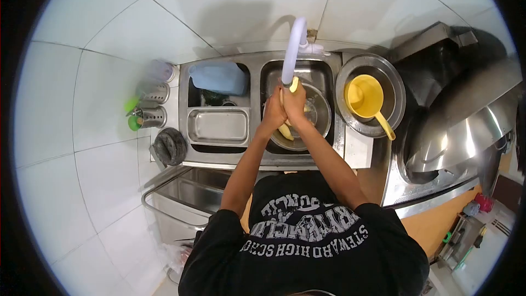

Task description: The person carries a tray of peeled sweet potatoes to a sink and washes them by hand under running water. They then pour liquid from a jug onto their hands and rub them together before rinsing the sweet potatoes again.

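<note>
Both my hands are together over a round metal bowl (327, 126) in the right sink basin (268, 72), right below the mouth of the pale curved faucet (294, 49). My right hand (294, 102) is closed round a yellow elongated piece (295, 84), whose end sticks out above the fingers. My left hand (275, 111) is closed too, pressed against the right one; I cannot tell what lies inside it. Below the hands, a longer pale-yellow piece (285, 132) shows in the bowl.
Left basin: a blue container (220, 78) and a rectangular steel tray (219, 126). A yellow dipper (366, 96) rests in a metal basin (398, 87) on the right, with a large metal wok (466, 137) beyond. Utensil holders (153, 116) and a dark stone mortar (170, 147) stand left.
</note>
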### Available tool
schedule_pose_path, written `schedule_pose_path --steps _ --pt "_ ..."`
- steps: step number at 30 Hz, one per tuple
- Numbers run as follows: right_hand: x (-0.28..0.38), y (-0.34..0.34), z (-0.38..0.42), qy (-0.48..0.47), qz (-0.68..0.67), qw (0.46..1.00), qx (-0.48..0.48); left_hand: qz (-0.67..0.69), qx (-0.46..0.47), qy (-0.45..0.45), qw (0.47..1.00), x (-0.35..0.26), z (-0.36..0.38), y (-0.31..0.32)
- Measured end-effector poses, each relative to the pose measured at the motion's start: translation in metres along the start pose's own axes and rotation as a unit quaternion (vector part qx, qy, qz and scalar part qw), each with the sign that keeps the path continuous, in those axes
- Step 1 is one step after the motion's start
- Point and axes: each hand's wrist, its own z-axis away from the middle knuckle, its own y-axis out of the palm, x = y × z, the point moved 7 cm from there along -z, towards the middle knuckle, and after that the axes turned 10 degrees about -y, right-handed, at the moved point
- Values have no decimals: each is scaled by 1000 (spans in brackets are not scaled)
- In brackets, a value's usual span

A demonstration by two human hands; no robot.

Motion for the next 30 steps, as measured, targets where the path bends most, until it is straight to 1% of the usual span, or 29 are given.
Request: schedule_pose_path --steps 1,2,3,4,5,6,7,8,9,10,11,12,14,15,16,17,18,19,20,22,23,24,25,26,27,28,29,30 --pt "-6 -3 10 115 21 990 81 79 14 20 997 15 5 5" --pt "-18 -5 19 119 26 990 76 160 27 40 986 23 8 7" --pt "-34 4 29 80 23 990 113 219 101 -12 970 13 20 9" --pt "-40 9 35 41 22 988 149 221 109 -13 969 14 29 11" --pt "-37 2 39 43 26 989 141 443 140 -62 884 20 36 14" --pt "-29 1 46 9 106 975 197 636 161 -113 746 27 42 19" --pt "-21 3 54 -25 185 949 253 612 164 -109 766 37 44 20" --pt "-21 3 62 -24 186 950 251 612 166 -111 765 38 41 25" --pt "-17 7 78 -45 182 948 256 630 114 -190 744 52 42 30" --pt "-14 10 91 -68 176 947 260 641 61 -264 718 66 41 32" --pt "5 9 98 -147 170 938 265 739 74 -232 628 96 28 42" --pt "2 8 95 -149 168 938 264 738 74 -231 629 98 23 40" --pt "-7 3 84 -177 229 921 261 598 109 -218 764 97 19 37" --pt "-2 -1 74 -183 262 911 260 560 104 -217 793 74 24 30" --pt "-6 4 69 -181 260 911 264 560 100 -219 793 75 25 32" --pt "-27 1 61 -78 260 935 229 513 86 -220 825 78 21 34" --pt "-42 -6 61 28 258 946 192 465 73 -222 854 71 20 34" --pt "-36 -5 64 -13 194 967 162 457 35 -214 863 64 20 32" --pt "-31 -9 70 -14 195 967 164 459 34 -213 862 66 14 31" --pt "0 -10 84 -128 112 953 250 509 -1 -319 799 91 2 31" --pt "-2 -21 85 -104 95 946 293 528 -38 -328 782 92 0 22" --pt "-11 -35 81 -33 72 942 325 529 -40 -327 782 108 -3 18" --pt "-21 -48 74 35 49 932 358 557 -34 -347 754 137 -6 21" --pt "-59 -67 70 88 171 906 376 582 -28 -369 724 155 -4 21" --pt "-105 -83 70 139 289 865 385 591 -51 -400 698 154 6 17" --pt "-127 -88 73 137 284 866 388 590 -56 -398 700 147 14 13" --pt "-148 -92 77 99 408 805 418 578 -75 -402 706 144 24 9" --pt "-161 -91 79 58 523 728 439 566 -95 -405 711 147 35 4"
